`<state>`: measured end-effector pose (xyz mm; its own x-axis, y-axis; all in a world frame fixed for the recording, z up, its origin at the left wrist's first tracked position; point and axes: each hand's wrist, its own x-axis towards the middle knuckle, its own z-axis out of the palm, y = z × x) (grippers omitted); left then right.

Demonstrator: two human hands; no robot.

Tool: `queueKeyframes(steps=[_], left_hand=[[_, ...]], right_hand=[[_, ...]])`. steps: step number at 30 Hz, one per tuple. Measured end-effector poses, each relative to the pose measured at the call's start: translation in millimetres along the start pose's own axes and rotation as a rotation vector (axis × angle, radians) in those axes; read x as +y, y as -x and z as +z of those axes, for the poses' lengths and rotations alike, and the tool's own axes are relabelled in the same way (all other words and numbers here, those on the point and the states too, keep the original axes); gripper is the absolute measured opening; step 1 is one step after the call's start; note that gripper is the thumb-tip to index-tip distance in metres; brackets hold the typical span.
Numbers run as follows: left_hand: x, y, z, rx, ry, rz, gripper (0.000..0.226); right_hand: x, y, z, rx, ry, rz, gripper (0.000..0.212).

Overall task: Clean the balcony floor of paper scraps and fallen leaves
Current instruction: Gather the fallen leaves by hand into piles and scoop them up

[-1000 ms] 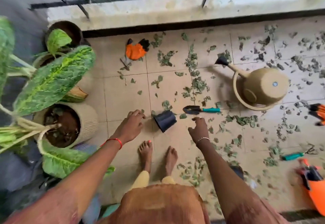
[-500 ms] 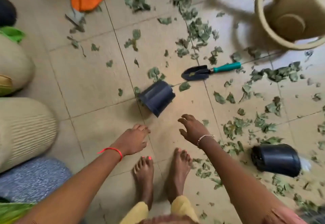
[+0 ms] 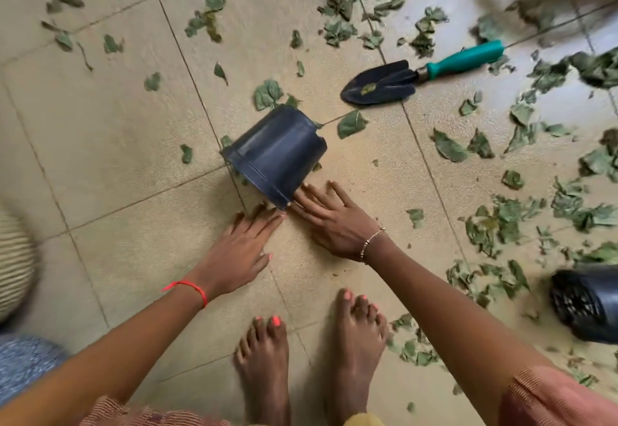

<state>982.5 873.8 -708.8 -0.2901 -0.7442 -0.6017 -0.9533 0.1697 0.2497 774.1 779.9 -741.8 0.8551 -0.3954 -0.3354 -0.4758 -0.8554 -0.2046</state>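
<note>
You're touching a tipped black plastic pot [image 3: 277, 154].
Right hand [image 3: 334, 221], fingers spread, is meeting its ribbed rim; left hand [image 3: 240, 248] is hovering flat beside.

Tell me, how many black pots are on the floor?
2. One pot lies tipped over mid-floor, by the right hand. The second pot lies at the right edge, partly cut off. More may be out of view.

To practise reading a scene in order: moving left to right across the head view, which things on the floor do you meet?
From the left: ribbed planter → left hand → right hand → trowel → black pot at the right edge.
</note>
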Motion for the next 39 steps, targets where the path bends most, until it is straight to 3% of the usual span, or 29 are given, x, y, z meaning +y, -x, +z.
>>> queueKeyframes(steps=[11, 14, 22, 26, 33, 39], left_hand=[[13, -9, 11, 0.202, -0.128, 0.081, 0.067], [27, -15, 13, 0.188, -0.094, 0.017, 0.069], [38, -16, 24, 0.271, 0.026, -0.131, 0.075], [35, -9, 30, 0.254, 0.049, -0.14, 0.077], [36, -7, 35, 0.245, 0.017, -0.178, 0.076], [35, -6, 37, 0.273, 0.008, -0.156, 0.073]], right_hand=[[11, 2, 4, 0.159, 0.015, 0.204, 0.06], [12, -1, 0, 0.194, 0.034, 0.262, 0.06], [18, -14, 0, 0.213, 0.056, 0.212, 0.059], [21, -8, -4, 0.289, 0.117, 0.317, 0.044], [8, -24, 2, 0.237, 0.13, -0.014, 0.054], [27, -7, 3, 0.18, 0.158, 0.131, 0.053]])
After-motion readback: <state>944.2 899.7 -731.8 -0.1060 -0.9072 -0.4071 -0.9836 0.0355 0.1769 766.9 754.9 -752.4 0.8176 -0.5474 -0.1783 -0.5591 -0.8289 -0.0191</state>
